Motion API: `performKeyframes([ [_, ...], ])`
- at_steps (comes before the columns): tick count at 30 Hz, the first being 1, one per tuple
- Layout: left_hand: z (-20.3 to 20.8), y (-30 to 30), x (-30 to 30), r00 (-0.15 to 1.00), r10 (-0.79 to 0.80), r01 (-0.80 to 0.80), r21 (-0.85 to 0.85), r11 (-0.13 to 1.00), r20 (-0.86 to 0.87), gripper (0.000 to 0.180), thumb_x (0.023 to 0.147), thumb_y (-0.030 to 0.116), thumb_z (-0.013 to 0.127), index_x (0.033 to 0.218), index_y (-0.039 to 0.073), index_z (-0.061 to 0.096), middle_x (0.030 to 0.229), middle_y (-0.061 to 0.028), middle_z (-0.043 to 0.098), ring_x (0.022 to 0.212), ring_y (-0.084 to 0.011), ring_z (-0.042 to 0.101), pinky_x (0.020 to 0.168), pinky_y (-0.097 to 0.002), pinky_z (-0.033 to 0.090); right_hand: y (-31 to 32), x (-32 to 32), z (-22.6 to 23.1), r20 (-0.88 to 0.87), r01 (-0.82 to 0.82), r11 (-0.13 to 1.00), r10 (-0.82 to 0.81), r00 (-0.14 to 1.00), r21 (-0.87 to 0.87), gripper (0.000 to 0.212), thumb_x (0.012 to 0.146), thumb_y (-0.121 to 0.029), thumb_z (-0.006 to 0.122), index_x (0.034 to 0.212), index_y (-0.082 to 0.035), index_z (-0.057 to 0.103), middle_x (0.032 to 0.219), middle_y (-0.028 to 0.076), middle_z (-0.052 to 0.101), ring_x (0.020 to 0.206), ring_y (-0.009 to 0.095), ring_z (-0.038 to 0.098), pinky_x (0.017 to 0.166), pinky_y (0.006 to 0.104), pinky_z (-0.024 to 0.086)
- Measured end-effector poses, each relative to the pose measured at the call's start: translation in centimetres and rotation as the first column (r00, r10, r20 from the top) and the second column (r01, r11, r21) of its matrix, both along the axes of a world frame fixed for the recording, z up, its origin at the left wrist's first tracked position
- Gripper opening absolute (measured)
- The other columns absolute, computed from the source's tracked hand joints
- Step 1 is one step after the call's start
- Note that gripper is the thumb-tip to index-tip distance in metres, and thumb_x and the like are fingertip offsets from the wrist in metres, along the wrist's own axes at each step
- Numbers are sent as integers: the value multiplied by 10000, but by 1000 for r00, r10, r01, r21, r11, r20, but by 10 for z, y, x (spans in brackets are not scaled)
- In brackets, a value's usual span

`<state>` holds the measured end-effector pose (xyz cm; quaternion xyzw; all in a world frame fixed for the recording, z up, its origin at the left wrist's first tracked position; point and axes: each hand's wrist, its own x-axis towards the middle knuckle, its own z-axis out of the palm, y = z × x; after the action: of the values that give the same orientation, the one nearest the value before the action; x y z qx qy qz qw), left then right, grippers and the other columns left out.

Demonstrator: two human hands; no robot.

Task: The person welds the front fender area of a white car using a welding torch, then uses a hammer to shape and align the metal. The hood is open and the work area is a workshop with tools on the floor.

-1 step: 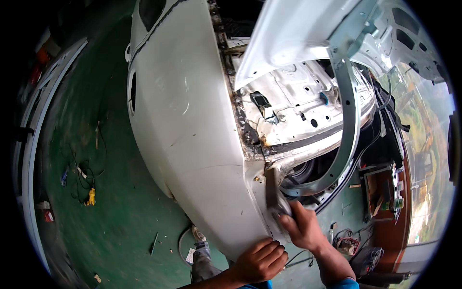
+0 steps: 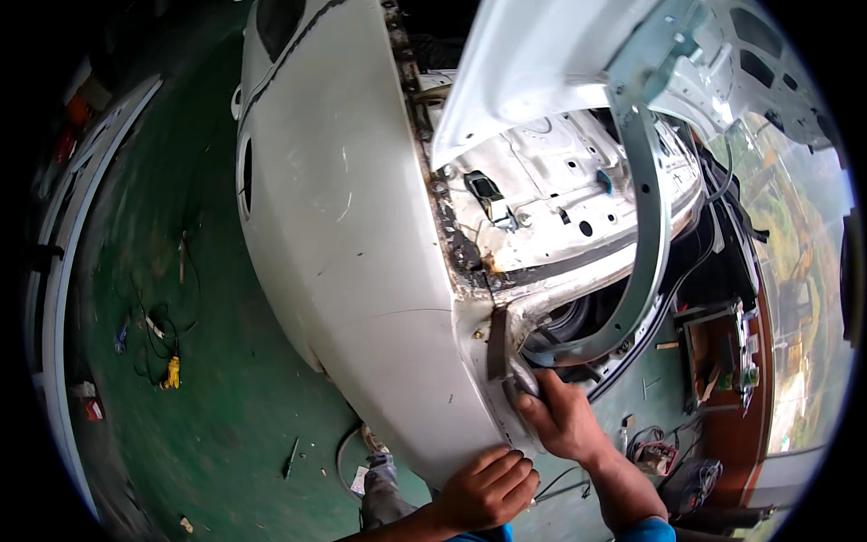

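Observation:
A white car's rear side panel (image 2: 370,244) fills the middle, with scuffs and a thin dark line across it. My right hand (image 2: 562,420) is closed round the grey handle of a hammer (image 2: 498,343). The hammer's long, dark head lies over the seam beside the trunk opening. At the panel's lower corner, my left hand (image 2: 492,483) is closed over the edge, its fingers curled together. A curved metal hinge arm (image 2: 652,217) rises to the right of the hammer, joined to the raised trunk lid (image 2: 533,68).
Inside the opening, bare white sheet metal (image 2: 560,199) has holes and a dark rusty seam. Cables with a yellow connector (image 2: 172,372) lie on the green floor (image 2: 230,425). A cart (image 2: 718,357) stands at right; a pale metal frame (image 2: 68,271) runs along the left.
The hammer has shifted slightly left and turned a little, with its head now sharper. The view has moved slightly; my left hand stays at the panel edge.

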<state>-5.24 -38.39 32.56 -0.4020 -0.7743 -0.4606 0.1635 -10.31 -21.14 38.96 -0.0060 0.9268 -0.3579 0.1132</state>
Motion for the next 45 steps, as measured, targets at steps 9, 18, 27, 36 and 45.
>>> performKeyframes([
  [9, 3, 3, 0, 1000, 2, -3, -37, 999, -15, 101, 859, 187, 647, 851, 87, 648, 906, -37, 675, 913, -183, 673, 963, -364, 489, 7, -2, 0, -64, -62, 998, 64, 996, 29, 364, 970, -294, 645, 1098, 30, 542, 691, 235, 593, 659, 451, 615, 582, 481, 477],
  [18, 9, 2, -2, 999, 27, -28, -61, 998, -24, 102, 848, 197, 670, 875, 99, 671, 949, -28, 680, 918, -176, 676, 950, -352, 488, 29, 36, 27, -62, -87, 987, 79, 995, -138, 422, 804, -218, 833, 1077, 22, 619, 677, 142, 602, 580, 279, 629, 544, 361, 474],
  [27, 7, 6, 0, 1000, 25, -23, -57, 998, 19, 71, 839, 168, 670, 870, 104, 666, 925, -26, 685, 923, -170, 677, 966, -343, 470, 75, 58, 21, -97, -50, 998, 47, 994, -31, 374, 789, -180, 828, 1047, -18, 611, 718, 108, 671, 618, 294, 688, 565, 348, 527],
  [36, 5, 2, 1, 1000, 31, -31, -69, 997, 1, 89, 845, 177, 654, 854, 89, 659, 903, -28, 668, 908, -171, 671, 960, -343, 484, 37, 37, 27, -63, 69, 997, -67, 996, 42, 354, 910, -219, 739, 1150, -8, 586, 781, 155, 686, 675, 316, 696, 624, 374, 543],
  [45, -5, -1, 0, 1000, -19, 19, 37, 999, 6, 115, 788, 162, 670, 840, 59, 673, 892, -57, 669, 915, -205, 669, 962, -363, 500, -14, 6, 25, -131, 103, 994, -97, 987, 41, 356, 1037, -299, 536, 1168, 31, 519, 792, 211, 647, 658, 422, 645, 587, 440, 504],
])
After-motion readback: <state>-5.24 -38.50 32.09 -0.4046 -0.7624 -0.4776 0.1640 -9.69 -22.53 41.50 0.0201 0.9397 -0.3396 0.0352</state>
